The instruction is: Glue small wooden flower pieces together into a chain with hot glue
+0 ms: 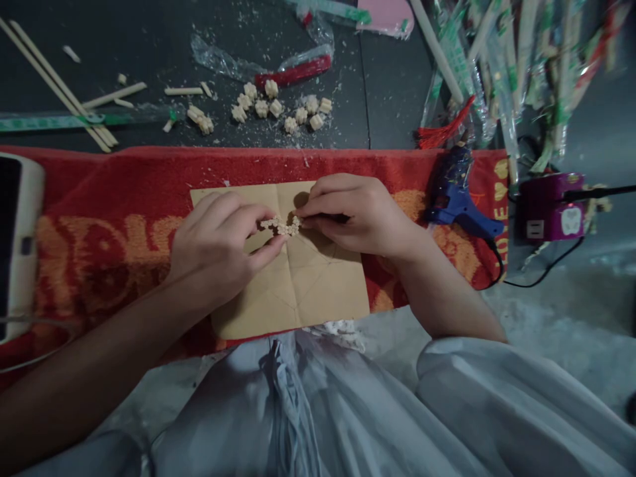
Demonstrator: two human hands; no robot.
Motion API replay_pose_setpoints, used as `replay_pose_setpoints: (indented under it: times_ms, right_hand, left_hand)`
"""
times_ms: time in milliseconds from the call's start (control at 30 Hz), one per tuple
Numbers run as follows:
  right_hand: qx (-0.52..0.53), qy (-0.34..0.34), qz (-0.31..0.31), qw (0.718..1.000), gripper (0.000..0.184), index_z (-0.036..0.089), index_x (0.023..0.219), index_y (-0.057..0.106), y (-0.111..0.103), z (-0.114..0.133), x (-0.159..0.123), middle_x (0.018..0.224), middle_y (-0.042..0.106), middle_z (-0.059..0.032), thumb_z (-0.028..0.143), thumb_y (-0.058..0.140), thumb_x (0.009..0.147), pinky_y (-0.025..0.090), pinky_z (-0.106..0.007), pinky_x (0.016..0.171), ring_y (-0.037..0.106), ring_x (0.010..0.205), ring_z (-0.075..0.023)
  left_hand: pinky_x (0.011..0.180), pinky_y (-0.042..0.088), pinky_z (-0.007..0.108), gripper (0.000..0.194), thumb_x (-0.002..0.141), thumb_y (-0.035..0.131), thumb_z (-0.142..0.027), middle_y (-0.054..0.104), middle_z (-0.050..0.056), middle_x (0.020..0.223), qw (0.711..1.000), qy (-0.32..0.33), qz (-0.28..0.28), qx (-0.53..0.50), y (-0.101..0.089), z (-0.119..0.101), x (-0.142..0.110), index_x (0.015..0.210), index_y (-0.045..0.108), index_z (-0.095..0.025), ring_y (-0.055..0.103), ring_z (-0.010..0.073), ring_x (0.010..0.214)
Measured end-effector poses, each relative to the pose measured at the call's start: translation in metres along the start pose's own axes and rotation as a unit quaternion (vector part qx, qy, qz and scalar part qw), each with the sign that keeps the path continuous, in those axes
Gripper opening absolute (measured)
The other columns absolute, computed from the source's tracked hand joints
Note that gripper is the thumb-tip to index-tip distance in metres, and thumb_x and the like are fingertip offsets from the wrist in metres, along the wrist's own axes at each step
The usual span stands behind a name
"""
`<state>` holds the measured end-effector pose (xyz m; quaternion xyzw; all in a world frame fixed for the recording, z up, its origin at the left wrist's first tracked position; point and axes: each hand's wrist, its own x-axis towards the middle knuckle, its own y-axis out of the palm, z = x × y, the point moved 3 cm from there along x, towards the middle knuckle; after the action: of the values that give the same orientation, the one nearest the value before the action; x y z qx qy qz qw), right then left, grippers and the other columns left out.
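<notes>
Nearest the camera lies the person's pale blue clothing point(308, 411), with both forearms reaching forward over it. Just beyond, a creased sheet of brown paper point(298, 285) lies flat on a red towel point(114, 199). Above the paper the left hand point(213, 248) and the right hand point(355, 212) meet around a small cluster of wooden bits point(282, 226). The left thumb and fingers are pinched on the cluster's left end; the right fingertips are closed together against its right end, holding or pressing a piece there.

The cluster looks only partly built: a short chain of a few joined bits. To the right on the towel rests a blue glue gun point(454, 199), near a purple plug adapter point(549, 215) on the floor. At the left edge sits a white device point(22, 245).

Farther off, on the dark floor point(387, 86), about a dozen loose cut bits point(278, 106) lie unjoined among sawdust, so much of the joining seems left. Whole chopsticks point(54, 83) lie at far left, wrapped ones point(501, 59) heap at far right, and torn plastic wrappers point(278, 63) lie behind.
</notes>
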<state>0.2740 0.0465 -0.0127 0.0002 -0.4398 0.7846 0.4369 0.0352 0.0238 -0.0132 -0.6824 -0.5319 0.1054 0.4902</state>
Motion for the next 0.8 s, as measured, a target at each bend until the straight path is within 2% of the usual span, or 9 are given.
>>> replay_pose_setpoints:
  times_ms: [133,467,800]
  right_hand:
    - [-0.003,-0.005,-0.001,1.000,0.023,0.019,0.111,0.085,-0.0003,-0.0002,0.0004,0.098,0.079,-0.0034,0.021,0.063,0.117,0.057,-0.027,0.081,0.074,0.089,-0.0142]
    - [0.003,-0.020,-0.024,1.000,0.019,0.017,0.110,0.084,-0.0010,0.0013,0.0012,0.097,0.080,-0.0027,0.017,0.066,0.115,0.056,-0.025,0.080,0.074,0.088,-0.0130]
    - [-0.013,-0.010,-0.010,1.000,0.026,0.018,0.111,0.086,0.0014,0.0018,0.0004,0.098,0.079,-0.0033,0.022,0.061,0.118,0.056,-0.027,0.078,0.073,0.088,-0.0134]
  left_hand:
    - [0.090,0.065,0.042,0.003,0.109,0.078,-0.036,0.080,-0.001,0.096,0.999,-0.025,0.032,-0.003,-0.0011,0.0003,0.0001,0.112,0.078,-0.037,0.078,0.0251,0.093]
    - [0.088,0.064,0.042,0.006,0.112,0.075,-0.041,0.078,0.000,0.094,1.000,-0.017,0.006,0.004,0.0008,0.0012,-0.0022,0.112,0.077,-0.035,0.078,0.0257,0.093]
    - [0.089,0.064,0.044,0.004,0.109,0.079,-0.039,0.080,0.000,0.096,1.000,-0.020,0.012,0.000,0.0000,-0.0003,-0.0024,0.112,0.078,-0.037,0.077,0.0271,0.096]
